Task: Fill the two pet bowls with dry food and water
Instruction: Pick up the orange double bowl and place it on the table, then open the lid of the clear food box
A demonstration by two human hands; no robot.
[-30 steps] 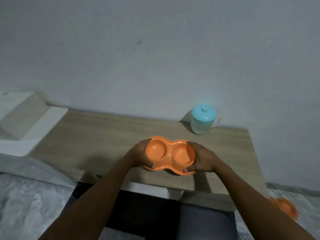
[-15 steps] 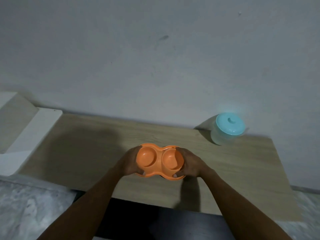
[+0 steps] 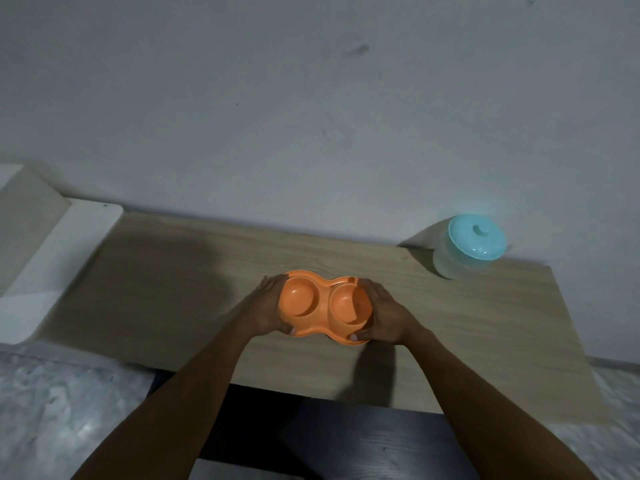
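Two arms reach forward — left hand (image 3: 268, 308) and right hand (image 3: 388, 317) clasp the orange double bowl (image 3: 323, 308) by its ends.

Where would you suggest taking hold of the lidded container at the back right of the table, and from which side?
Probably around the translucent round body of the container, below the overhanging teal lid, coming in from the front left, because the wall stands close behind it. The small knob on top looks like it would lift only the lid. Both hands, left hand and right hand, currently grip the orange double bowl.
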